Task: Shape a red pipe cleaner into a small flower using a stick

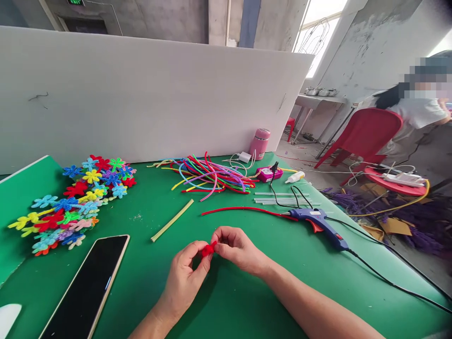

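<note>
Over the green table (226,301), my left hand (185,278) and my right hand (236,249) meet at a small red pipe cleaner piece (209,248). Both hands pinch it between thumb and fingertips, and most of it is hidden by the fingers. A long red pipe cleaner (247,211) lies just beyond my right hand. Farther back lies a heap of coloured pipe cleaners (212,176). A pile of finished pipe cleaner flowers (76,200) sits at the left.
A blue glue gun (319,226) with a black cord lies to the right, clear glue sticks (282,197) behind it. A phone (86,287) lies front left, a pale stick (173,220) in the middle. A white board (141,94) stands behind. A person sits on a red chair (363,134) at right.
</note>
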`<state>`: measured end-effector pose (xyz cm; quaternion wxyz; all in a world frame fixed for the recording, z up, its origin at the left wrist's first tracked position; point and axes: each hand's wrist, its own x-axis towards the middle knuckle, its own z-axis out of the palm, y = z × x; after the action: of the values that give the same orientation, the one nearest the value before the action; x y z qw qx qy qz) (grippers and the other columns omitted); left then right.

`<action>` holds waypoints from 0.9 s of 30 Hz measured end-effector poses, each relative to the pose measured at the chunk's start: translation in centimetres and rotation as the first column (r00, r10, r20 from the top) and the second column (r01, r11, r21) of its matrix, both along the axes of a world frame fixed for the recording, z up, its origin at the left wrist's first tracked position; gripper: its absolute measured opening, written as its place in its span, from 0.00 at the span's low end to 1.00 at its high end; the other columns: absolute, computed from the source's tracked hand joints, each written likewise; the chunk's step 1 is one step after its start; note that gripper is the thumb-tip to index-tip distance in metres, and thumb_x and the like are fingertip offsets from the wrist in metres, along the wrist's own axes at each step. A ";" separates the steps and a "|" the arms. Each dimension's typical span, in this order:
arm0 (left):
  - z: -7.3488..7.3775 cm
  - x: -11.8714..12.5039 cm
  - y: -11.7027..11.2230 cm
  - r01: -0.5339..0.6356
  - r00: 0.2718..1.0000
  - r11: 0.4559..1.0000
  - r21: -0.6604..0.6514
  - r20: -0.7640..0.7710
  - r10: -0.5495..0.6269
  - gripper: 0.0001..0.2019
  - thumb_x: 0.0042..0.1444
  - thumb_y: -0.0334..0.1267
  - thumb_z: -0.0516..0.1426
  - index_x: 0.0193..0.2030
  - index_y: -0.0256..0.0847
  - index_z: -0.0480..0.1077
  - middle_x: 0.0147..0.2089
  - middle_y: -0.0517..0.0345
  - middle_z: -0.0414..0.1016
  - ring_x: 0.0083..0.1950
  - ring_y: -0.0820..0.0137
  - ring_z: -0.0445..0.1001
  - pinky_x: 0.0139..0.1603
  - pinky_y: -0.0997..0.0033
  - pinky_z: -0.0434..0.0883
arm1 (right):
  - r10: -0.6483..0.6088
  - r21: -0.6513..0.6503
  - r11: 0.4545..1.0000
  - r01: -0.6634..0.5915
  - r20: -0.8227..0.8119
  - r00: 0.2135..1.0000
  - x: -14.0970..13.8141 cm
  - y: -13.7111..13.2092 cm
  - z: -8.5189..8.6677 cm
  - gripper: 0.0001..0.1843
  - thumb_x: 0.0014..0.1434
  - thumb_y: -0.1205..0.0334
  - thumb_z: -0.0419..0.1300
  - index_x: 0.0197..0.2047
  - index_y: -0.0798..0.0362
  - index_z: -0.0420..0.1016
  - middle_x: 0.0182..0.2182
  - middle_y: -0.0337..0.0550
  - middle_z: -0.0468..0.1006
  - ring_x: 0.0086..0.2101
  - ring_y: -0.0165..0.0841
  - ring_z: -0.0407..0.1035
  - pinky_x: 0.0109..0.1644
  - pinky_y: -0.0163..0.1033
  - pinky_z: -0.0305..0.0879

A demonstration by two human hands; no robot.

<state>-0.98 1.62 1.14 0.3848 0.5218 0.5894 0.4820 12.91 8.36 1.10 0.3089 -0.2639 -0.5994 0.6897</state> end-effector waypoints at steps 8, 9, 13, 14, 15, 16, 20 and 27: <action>1.0 0.0 0.4 0.077 0.948 0.989 -0.124 0.316 -0.034 0.11 0.45 0.44 0.59 0.29 0.38 0.70 0.24 0.62 0.65 0.27 0.74 0.63 0.28 0.76 0.63 | -0.035 -0.008 0.999 0.035 -0.050 0.998 -0.5 0.1 -0.4 0.13 0.48 0.54 0.61 0.28 0.57 0.67 0.22 0.36 0.69 0.24 0.25 0.63 0.29 0.33 0.59; 1.0 -0.1 0.4 0.087 0.941 0.988 -0.125 0.337 -0.040 0.11 0.46 0.44 0.58 0.29 0.37 0.69 0.24 0.62 0.65 0.27 0.74 0.62 0.29 0.76 0.63 | -0.030 -0.004 1.000 0.030 -0.047 0.998 -0.6 0.1 -0.3 0.14 0.48 0.54 0.61 0.28 0.57 0.68 0.22 0.37 0.70 0.24 0.26 0.64 0.30 0.33 0.61; 0.9 -0.5 0.5 0.112 0.933 0.989 -0.099 0.354 -0.070 0.11 0.51 0.44 0.54 0.29 0.37 0.69 0.25 0.60 0.66 0.29 0.73 0.63 0.32 0.74 0.64 | -0.015 0.077 0.997 0.013 0.025 1.000 -0.8 -0.1 0.3 0.11 0.51 0.56 0.58 0.31 0.56 0.68 0.22 0.38 0.72 0.26 0.29 0.68 0.33 0.36 0.63; 1.0 -0.5 0.5 0.111 0.936 0.990 -0.093 0.344 -0.072 0.11 0.52 0.44 0.54 0.30 0.37 0.69 0.25 0.60 0.66 0.29 0.72 0.63 0.33 0.74 0.64 | -0.029 0.105 0.994 0.023 0.052 0.998 -0.9 -0.2 0.5 0.09 0.52 0.58 0.57 0.31 0.56 0.68 0.22 0.38 0.72 0.26 0.28 0.68 0.33 0.35 0.63; 1.0 -0.5 0.5 0.106 0.943 0.990 -0.091 0.325 -0.071 0.11 0.52 0.43 0.53 0.31 0.37 0.70 0.25 0.59 0.67 0.30 0.72 0.64 0.34 0.73 0.64 | -0.050 0.134 0.990 0.039 0.082 0.995 -0.9 -0.3 0.7 0.07 0.53 0.60 0.56 0.31 0.56 0.68 0.22 0.38 0.72 0.25 0.28 0.68 0.32 0.35 0.63; 1.0 -0.5 0.5 0.095 0.952 0.991 -0.091 0.299 -0.064 0.11 0.52 0.43 0.54 0.31 0.37 0.70 0.26 0.59 0.68 0.30 0.71 0.64 0.34 0.73 0.64 | -0.076 0.169 0.984 0.056 0.116 0.990 -1.0 -0.4 0.9 0.06 0.54 0.62 0.55 0.30 0.56 0.67 0.21 0.37 0.72 0.25 0.28 0.67 0.31 0.34 0.63; 1.0 -0.5 0.6 0.023 0.983 0.998 -0.051 0.181 -0.013 0.10 0.49 0.43 0.55 0.29 0.38 0.72 0.29 0.58 0.68 0.31 0.70 0.65 0.32 0.75 0.65 | -0.228 0.403 0.909 0.109 0.261 0.938 -1.1 -0.6 1.5 0.04 0.49 0.71 0.54 0.26 0.55 0.68 0.24 0.37 0.70 0.23 0.25 0.64 0.28 0.31 0.61; 1.1 -0.6 1.3 -0.033 0.999 0.999 0.001 -0.019 0.033 0.07 0.46 0.39 0.57 0.24 0.39 0.74 0.30 0.55 0.69 0.30 0.70 0.66 0.29 0.75 0.65 | -0.326 0.699 0.715 -0.013 0.350 0.878 -0.9 -0.1 1.6 0.07 0.48 0.72 0.52 0.28 0.53 0.69 0.25 0.38 0.69 0.25 0.27 0.64 0.29 0.31 0.60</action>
<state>-1.62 2.94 2.26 0.3709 0.5166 0.6016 0.4833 12.04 8.28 2.71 0.2956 -0.3348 -0.8391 0.3105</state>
